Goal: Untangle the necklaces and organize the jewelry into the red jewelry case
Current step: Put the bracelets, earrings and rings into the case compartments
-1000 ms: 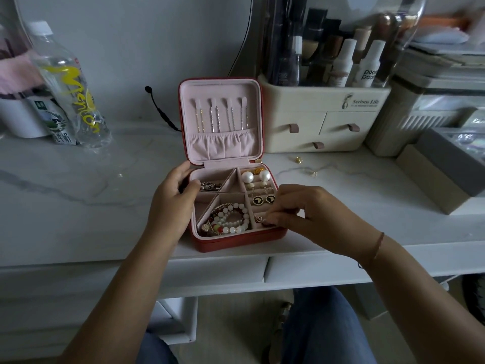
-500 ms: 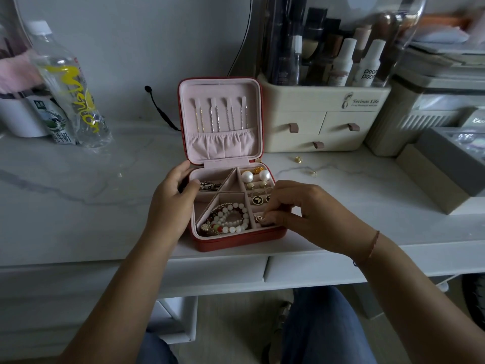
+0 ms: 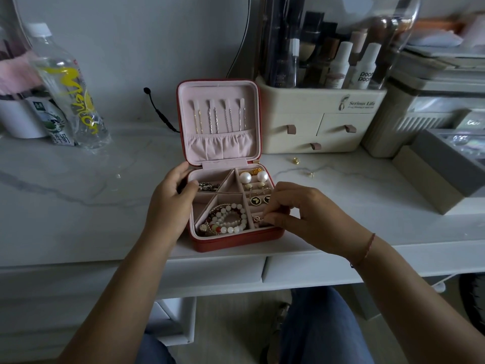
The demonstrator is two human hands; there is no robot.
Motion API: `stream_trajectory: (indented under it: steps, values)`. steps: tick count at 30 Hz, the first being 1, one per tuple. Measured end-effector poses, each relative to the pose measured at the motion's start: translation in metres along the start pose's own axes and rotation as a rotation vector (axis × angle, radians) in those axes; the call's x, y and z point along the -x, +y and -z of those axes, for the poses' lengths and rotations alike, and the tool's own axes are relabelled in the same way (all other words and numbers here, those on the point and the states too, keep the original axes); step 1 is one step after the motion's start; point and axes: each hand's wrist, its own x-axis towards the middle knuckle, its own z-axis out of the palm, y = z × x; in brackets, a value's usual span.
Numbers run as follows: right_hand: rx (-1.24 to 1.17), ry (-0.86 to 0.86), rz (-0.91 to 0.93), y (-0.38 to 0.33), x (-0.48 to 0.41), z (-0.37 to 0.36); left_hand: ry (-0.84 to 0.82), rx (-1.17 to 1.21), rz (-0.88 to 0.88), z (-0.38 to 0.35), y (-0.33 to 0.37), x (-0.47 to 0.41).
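Where the red jewelry case (image 3: 236, 243) stands open near the front edge of the marble table (image 3: 78, 206), its left wall is gripped by the left hand (image 3: 168, 206), thumb over the rim. A small gold piece (image 3: 258, 219) is pinched by the right hand (image 3: 301, 216) in the front right slot (just beside the bead bracelets (image 3: 228, 219)). Behind, a cream organizer (image 3: 315, 122) and a water bottle (image 3: 70, 88) are seen.

head-worn view, facing forward and down, close above desk (image 3: 78, 206) edge
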Motion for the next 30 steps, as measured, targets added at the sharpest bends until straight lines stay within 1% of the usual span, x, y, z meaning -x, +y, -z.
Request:
stream_trajectory:
  steps: [3,5,8,15,19,25,30]
  values:
    - [-0.091,0.061,-0.072,0.003,-0.001,0.000,0.004,-0.004,-0.003,0.000,0.000,0.000]
    - [-0.141,0.154,-0.095,0.004,-0.002,0.002,0.003,-0.004,-0.003,0.000,0.000,0.000]
    - [-0.110,0.248,-0.094,0.002,-0.005,0.005,0.002,-0.003,-0.007,0.001,-0.002,-0.001]
    - [0.041,0.171,-0.019,0.004,-0.015,-0.009,-0.011,-0.001,-0.007,0.001,-0.005,-0.001]
    - [0.063,0.183,0.009,0.001,-0.018,-0.012,-0.015,0.001,0.002,0.002,-0.006,-0.001]
    - [0.167,0.244,0.070,0.001,-0.021,-0.013,-0.013,-0.006,0.009,0.002,-0.004,-0.001]
    - [0.166,0.203,0.071,0.002,-0.019,-0.016,-0.009,-0.006,0.007,0.002,-0.003,-0.001]
